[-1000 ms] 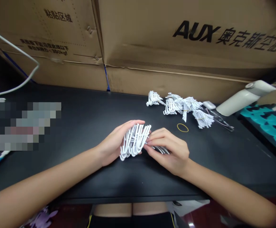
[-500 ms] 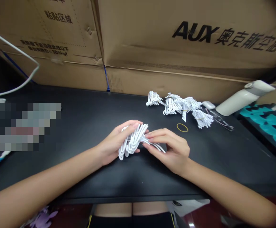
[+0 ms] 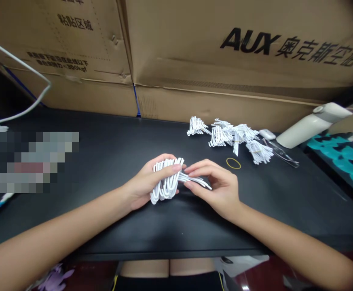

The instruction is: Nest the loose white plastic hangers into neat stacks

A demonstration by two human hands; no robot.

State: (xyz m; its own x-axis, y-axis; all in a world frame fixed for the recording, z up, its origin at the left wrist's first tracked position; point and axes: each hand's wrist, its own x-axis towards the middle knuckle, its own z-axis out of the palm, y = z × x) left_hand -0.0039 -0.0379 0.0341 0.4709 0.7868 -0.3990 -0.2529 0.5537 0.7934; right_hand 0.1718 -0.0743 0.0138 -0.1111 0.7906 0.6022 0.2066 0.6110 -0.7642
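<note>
My left hand [image 3: 147, 180] is wrapped round a bundle of white hooks [image 3: 165, 186], its thumb lying across the top. The hooks' curved ends point toward me, and their thin straight ends stick out to the right. At those straight ends my right hand [image 3: 220, 182] is closed, thumb below and fingers above, touching the bundle. A yellow rubber band [image 3: 233, 163] lies on the black table [image 3: 118, 230] just beyond my right hand. Farther back are several similar bundles of white hooks [image 3: 220, 135]; one bundle [image 3: 259, 152] has a band round it.
Large cardboard boxes [image 3: 194, 48] stand along the back edge. At right are a pale bottle [image 3: 300, 128] lying tilted, eyeglasses [image 3: 282, 153], a small white case [image 3: 266, 134] and a teal-and-black object [image 3: 340, 161]. A white cable [image 3: 27, 60] hangs at left, near a blurred-out item [image 3: 39, 161].
The hooks in my left hand now sit more evenly lined up, and my left thumb has moved across them. My right fingers have shifted slightly left and opened a little.
</note>
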